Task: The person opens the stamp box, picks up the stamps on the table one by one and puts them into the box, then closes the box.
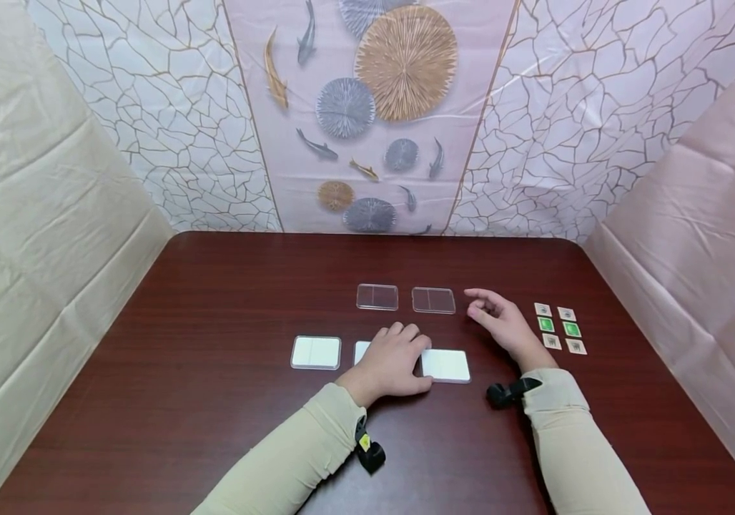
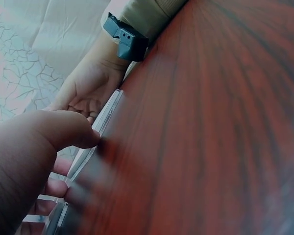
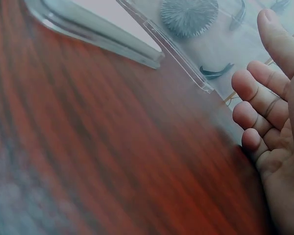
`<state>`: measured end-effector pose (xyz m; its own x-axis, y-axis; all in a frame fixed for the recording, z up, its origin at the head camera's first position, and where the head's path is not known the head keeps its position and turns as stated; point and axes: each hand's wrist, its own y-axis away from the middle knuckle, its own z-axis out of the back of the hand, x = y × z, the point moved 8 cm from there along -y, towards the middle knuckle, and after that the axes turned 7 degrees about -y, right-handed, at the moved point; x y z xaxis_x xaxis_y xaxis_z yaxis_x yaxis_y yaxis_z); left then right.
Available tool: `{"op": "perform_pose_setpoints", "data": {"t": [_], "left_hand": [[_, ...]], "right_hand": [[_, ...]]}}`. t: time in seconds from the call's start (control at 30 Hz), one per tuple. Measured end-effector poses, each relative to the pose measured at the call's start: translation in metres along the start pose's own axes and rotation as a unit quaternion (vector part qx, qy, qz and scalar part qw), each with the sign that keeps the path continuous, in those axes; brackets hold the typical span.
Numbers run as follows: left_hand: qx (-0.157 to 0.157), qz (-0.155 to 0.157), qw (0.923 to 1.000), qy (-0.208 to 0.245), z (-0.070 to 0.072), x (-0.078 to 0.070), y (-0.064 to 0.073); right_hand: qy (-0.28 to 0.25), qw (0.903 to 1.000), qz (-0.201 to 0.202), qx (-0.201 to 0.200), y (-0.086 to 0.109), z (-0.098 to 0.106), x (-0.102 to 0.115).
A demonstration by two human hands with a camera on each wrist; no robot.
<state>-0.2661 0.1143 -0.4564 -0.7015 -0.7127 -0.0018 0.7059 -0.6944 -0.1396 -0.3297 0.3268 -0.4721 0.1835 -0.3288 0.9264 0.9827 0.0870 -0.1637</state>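
Three shallow clear cases with white inside stand in a row: a left case (image 1: 316, 352), a middle case (image 1: 360, 352) mostly hidden under my left hand (image 1: 393, 361), and a right case (image 1: 446, 365). My left hand grips the left end of the right case, its thumb (image 2: 83, 132) at the near edge and its fingers toward the far side. Beyond the row lie two flat clear lids, a left lid (image 1: 377, 297) and a right lid (image 1: 434, 300). Just right of the right lid is my right hand (image 1: 502, 322), fingers loosely curled, holding nothing.
At the right lie several small square tiles in two columns, among them a green tile (image 1: 545, 325) and a pale picture tile (image 1: 576, 347). The dark red wooden table (image 1: 213, 307) ends at a patterned cloth (image 1: 206, 129) behind. Plain cloth hangs on both sides.
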Motion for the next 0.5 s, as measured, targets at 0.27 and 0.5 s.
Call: {"op": "perform_pose_setpoints", "data": {"t": [0.27,0.5], "left_hand": [[-0.009,0.000,0.9999,0.007,0.002,0.001,0.000],[-0.035,-0.008,0.9983,0.046,0.015,0.024,0.014]], "right_hand": [[-0.001,1.0000,0.004,0.008,0.002,-0.003,0.016],[0.014,0.9974,0.070,-0.012,0.012,-0.012,0.059]]}}
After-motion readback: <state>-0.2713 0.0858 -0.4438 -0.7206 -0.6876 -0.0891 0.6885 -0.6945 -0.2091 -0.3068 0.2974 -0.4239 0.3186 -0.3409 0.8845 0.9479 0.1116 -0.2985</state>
